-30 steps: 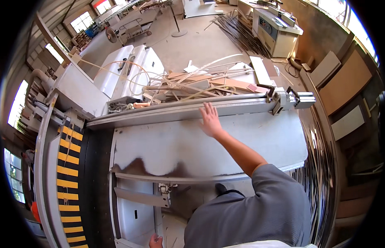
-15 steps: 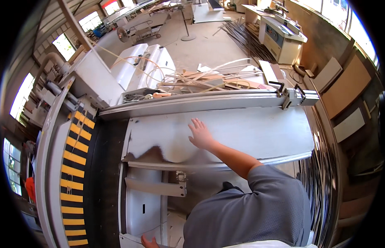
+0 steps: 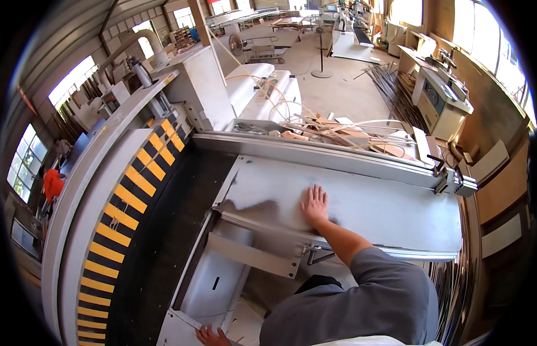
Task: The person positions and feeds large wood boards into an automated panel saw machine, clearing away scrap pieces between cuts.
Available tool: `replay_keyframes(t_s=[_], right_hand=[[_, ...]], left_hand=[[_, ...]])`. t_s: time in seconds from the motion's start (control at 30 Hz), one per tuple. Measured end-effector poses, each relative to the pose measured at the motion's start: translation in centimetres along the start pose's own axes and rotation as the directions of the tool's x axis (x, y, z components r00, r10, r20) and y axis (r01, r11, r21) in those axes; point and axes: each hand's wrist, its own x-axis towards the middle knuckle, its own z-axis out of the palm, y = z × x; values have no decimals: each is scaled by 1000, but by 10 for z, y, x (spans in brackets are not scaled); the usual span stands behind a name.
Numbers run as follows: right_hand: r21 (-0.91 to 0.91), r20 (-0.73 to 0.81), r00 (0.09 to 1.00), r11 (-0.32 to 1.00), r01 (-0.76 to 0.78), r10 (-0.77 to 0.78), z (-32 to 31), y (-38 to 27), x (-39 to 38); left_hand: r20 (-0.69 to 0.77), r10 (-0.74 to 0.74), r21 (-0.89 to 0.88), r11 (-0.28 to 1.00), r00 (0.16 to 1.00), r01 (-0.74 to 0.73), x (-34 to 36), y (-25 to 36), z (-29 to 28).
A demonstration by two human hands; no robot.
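My right hand (image 3: 315, 206) lies with its fingers stretched out over the smooth grey metal table (image 3: 384, 199), close to the table's near edge. At the bottom of the view, my left hand (image 3: 212, 336) rests with spread fingers on the corner of a grey metal side plate (image 3: 175, 327). Neither holds anything. Dark worn patches mark the table's surface left of my right hand. Along its far side runs a metal fence (image 3: 338, 157), with a clamp-like stop (image 3: 447, 180) at the right end.
Left of the table is a black machine bed (image 3: 164, 242) beside a guard with yellow and black stripes (image 3: 115, 236). Wood offcuts (image 3: 355, 132) are piled behind the fence. A machine (image 3: 438, 101) stands far right. A person in orange (image 3: 53, 183) is at the far left.
The view has swung left. My right hand has come back toward the table's near edge. My left hand has settled onto the side plate.
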Motion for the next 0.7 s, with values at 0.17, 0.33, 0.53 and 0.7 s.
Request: replay_keyframes(t_s=[0.17, 0.33, 0.53, 0.7], right_hand=[[-33, -5, 1000, 999, 10, -10, -4, -19, -2], [-35, 19, 1000, 999, 11, -11, -3, -18, -1], [-57, -13, 1000, 998, 6, -7, 2, -9, 2], [-70, 30, 999, 997, 34, -32, 6, -9, 2]], left_hand=[[-304, -73, -214, 977, 950, 6, -2, 4, -21], [73, 20, -420, 907, 997, 13, -9, 14, -13], [685, 166, -402, 898, 709, 178, 28, 26, -55], [745, 111, -328, 919, 657, 217, 35, 27, -54]])
